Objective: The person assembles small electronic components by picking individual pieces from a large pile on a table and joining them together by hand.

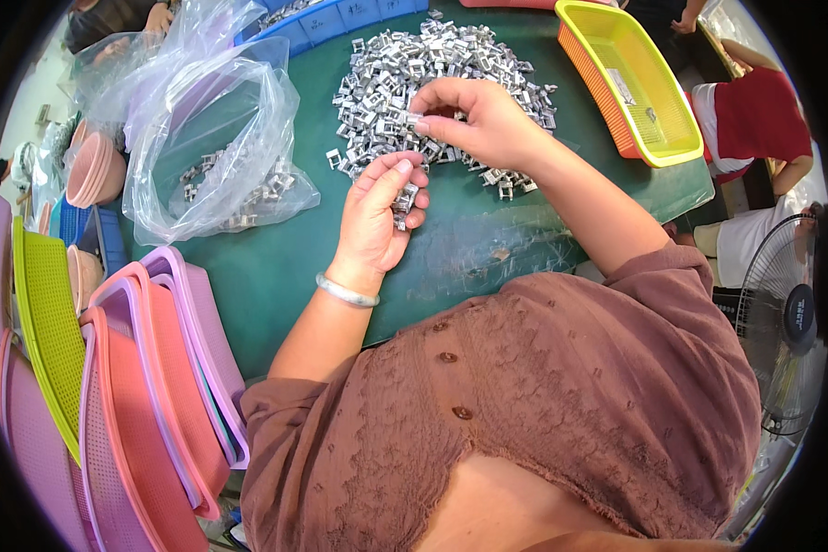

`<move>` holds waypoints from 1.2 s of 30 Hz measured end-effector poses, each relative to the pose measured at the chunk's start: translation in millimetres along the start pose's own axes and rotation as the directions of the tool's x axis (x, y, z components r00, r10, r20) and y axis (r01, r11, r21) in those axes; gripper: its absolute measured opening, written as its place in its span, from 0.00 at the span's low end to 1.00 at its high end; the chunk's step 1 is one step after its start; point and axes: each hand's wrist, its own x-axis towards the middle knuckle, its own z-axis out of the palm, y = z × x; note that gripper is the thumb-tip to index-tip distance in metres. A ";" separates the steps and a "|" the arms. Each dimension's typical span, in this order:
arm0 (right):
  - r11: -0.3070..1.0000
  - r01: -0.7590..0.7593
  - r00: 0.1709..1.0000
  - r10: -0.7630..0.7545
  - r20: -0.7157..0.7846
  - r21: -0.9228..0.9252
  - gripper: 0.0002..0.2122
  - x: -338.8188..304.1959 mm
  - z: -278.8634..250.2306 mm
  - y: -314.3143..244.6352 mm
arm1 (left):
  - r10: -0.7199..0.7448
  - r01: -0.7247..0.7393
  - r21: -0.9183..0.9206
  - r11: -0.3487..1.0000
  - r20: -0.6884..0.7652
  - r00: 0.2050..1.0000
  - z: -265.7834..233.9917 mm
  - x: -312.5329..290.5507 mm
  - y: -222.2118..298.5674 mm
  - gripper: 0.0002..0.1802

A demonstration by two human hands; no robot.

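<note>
Your left hand [377, 204]: fingers curled, holding several small metal parts [402, 204] against the palm.
Your right hand [489, 120]: thumb and forefinger brought together above the near side of the metal pile [432, 57]; I cannot tell whether a part sits between them.
Metal pile: heaped on the green table [290, 299], beyond your left hand.
Clear bag [147, 189]: left of the pile, with similar parts inside.
Yellow basket [616, 41]: right of the pile.

Shiny metal parts [388, 92], glossy plastic bag [152, 177]
</note>
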 end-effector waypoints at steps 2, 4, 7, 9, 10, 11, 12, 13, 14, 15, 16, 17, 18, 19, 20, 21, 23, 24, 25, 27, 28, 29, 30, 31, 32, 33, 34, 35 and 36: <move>0.991 -0.047 0.998 0.042 0.044 0.126 0.09 -6.8 1.8 -3.4 | -0.005 0.005 -0.014 1.000 -0.013 1.000 1.0 -0.5 1.0 0.10; 0.983 -0.074 0.995 0.062 0.075 0.167 0.09 -13.1 3.9 -3.2 | -0.012 0.011 -0.034 0.999 -0.030 0.999 2.8 -1.2 2.2 0.09; 0.993 0.036 0.997 -0.043 0.060 0.109 0.11 -20.4 9.2 -1.3 | -0.019 0.016 -0.063 0.998 -0.049 0.999 4.9 -1.6 2.7 0.07; 0.995 0.088 0.994 -0.090 0.058 0.040 0.16 -22.8 11.7 -4.1 | -0.016 0.013 -0.067 0.998 -0.044 0.999 4.8 -1.7 2.1 0.07; 0.991 0.133 0.990 -0.133 0.039 0.012 0.17 -24.0 13.5 -4.2 | -0.010 0.008 -0.036 0.999 -0.047 0.999 5.0 -1.6 1.4 0.06; 0.984 0.177 0.984 -0.177 0.023 -0.016 0.18 -25.2 14.9 -4.5 | -0.004 0.004 -0.005 1.000 -0.051 0.999 5.1 -1.7 0.6 0.06; 0.980 0.195 0.981 -0.195 0.016 -0.042 0.21 -26.5 15.8 -5.1 | 0.002 -0.001 0.027 1.000 -0.055 0.998 5.0 -1.6 -0.2 0.06; 0.973 0.218 0.976 -0.219 0.003 -0.069 0.21 -27.1 16.5 -4.9 | 0.010 -0.009 0.030 1.000 -0.051 0.999 4.6 -1.4 -0.8 0.06; 0.966 0.241 0.970 -0.243 -0.009 -0.096 0.22 -27.6 17.2 -4.4 | 0.019 -0.017 0.034 0.999 -0.048 0.999 4.0 -1.1 -1.4 0.06; 0.957 0.263 0.963 -0.268 -0.020 -0.123 0.22 -27.6 17.7 -4.0 | 0.027 -0.025 0.037 0.999 -0.045 0.999 3.4 -0.9 -2.1 0.06; 0.953 0.272 0.961 -0.277 -0.022 -0.137 0.21 -27.5 16.7 -4.7 | 0.040 -0.038 0.056 0.998 -0.042 0.998 2.9 -0.5 -3.1 0.06; 0.948 0.280 0.958 -0.287 -0.024 -0.151 0.21 -27.2 14.7 -5.8 | 0.053 -0.050 0.074 0.996 -0.039 0.998 2.4 -0.2 -4.2 0.07; 0.943 0.289 0.955 -0.296 -0.025 -0.165 0.21 -27.2 12.8 -6.1 | 0.066 -0.063 0.092 0.994 -0.036 0.997 2.3 0.0 -4.9 0.07; 0.940 0.284 0.956 -0.294 -0.024 -0.190 0.20 -27.0 9.9 -4.4 | 0.081 -0.076 0.116 0.990 -0.040 0.996 3.5 -0.3 -4.7 0.07; 0.935 0.280 0.956 -0.291 -0.023 -0.216 0.20 -26.3 5.7 -1.5 | 0.096 -0.089 0.139 0.986 -0.044 0.994 5.3 -1.2 -4.0 0.08; 0.931 0.276 0.957 -0.289 -0.021 -0.241 0.20 -25.2 2.4 0.7 | 0.111 -0.102 0.162 0.981 -0.047 0.993 6.4 -2.2 -3.5 0.08; 0.903 0.299 0.943 -0.329 -0.047 -0.309 0.16 -22.9 -3.3 3.3 | 0.115 -0.104 0.172 0.980 -0.058 0.992 7.8 -2.2 -3.5 0.07; 0.887 0.310 0.936 -0.347 -0.051 -0.342 0.15 -21.3 -6.0 6.1 | 0.118 -0.105 0.177 0.979 -0.063 0.991 8.3 -2.4 -3.6 0.07; 0.869 0.322 0.929 -0.367 -0.054 -0.376 0.15 -18.8 -8.8 7.8 | 0.118 -0.103 0.178 0.979 -0.074 0.990 8.8 -2.6 -3.2 0.07; 0.820 0.267 0.924 -0.368 -0.108 -0.507 0.11 -12.9 -13.6 10.7 | 0.119 -0.100 0.180 0.979 -0.096 0.988 9.6 -3.1 -2.4 0.08; 0.770 0.234 0.913 -0.384 -0.139 -0.593 0.11 -9.0 -16.1 14.8 | 0.104 -0.091 0.147 0.985 -0.083 0.991 9.0 -2.8 -2.4 0.08; 0.714 0.195 0.900 -0.402 -0.167 -0.673 0.11 -4.4 -19.3 18.3 | 0.089 -0.081 0.114 0.990 -0.070 0.994 7.4 -2.3 -2.9 0.07; 0.703 0.161 0.897 -0.397 -0.195 -0.692 0.10 2.1 -22.4 20.5 | 0.074 -0.070 0.081 0.994 -0.056 0.996 6.5 -1.8 -2.5 0.07; 0.671 0.142 0.891 -0.407 -0.202 -0.728 0.09 8.8 -24.9 23.3 | 0.047 -0.047 0.001 0.999 -0.033 0.998 6.3 -1.6 -1.3 0.07; 0.636 0.120 0.885 -0.417 -0.208 -0.762 0.09 15.8 -27.4 26.5 | 0.021 -0.021 -0.078 0.997 -0.007 1.000 6.1 -1.3 0.1 0.07; 0.600 0.098 0.878 -0.427 -0.215 -0.794 0.09 22.9 -30.3 30.5 | -0.004 0.007 -0.155 0.988 0.020 1.000 6.2 -1.0 1.1 0.07; 0.583 0.087 0.884 -0.420 -0.208 -0.808 0.08 33.5 -31.0 37.7 | 0.003 0.000 -0.183 0.983 0.015 1.000 3.7 -1.8 1.7 0.08; 0.561 0.059 0.887 -0.409 -0.215 -0.826 0.08 40.1 -32.3 42.6 | -0.012 0.016 -0.182 0.983 0.023 1.000 2.2 -1.5 1.6 0.07; 0.538 0.030 0.890 -0.397 -0.222 -0.842 0.08 46.0 -33.1 46.4 | -0.027 0.032 -0.181 0.983 0.031 0.999 0.5 -0.9 1.7 0.07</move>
